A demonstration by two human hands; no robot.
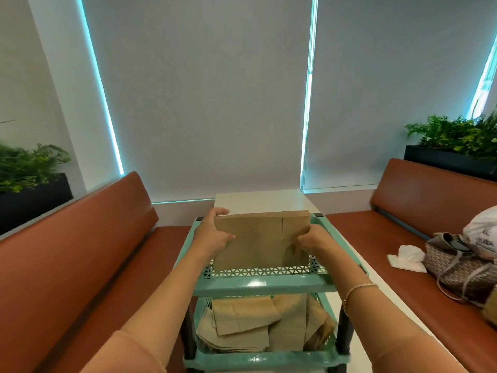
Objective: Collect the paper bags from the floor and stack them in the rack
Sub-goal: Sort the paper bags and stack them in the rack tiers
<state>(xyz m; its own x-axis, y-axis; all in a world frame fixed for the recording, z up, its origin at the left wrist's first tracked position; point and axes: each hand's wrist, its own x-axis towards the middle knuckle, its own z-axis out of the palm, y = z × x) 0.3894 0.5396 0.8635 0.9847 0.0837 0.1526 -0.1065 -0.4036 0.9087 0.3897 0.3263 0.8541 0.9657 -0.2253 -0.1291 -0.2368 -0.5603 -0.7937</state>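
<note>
A stack of flat brown paper bags stands on edge in the top tray of a teal plastic rack. My left hand grips the stack's left side, thumb in front and fingers behind. At the lower right part of the stack, my right hand pinches the bags. The tray below holds several more paper bags, loosely piled and overlapping. No bags on the floor are in view.
The rack stands against a white table. Orange-brown benches run along both sides. The right bench carries a woven bag, a white plastic bag and crumpled white paper. Planters sit behind both benches.
</note>
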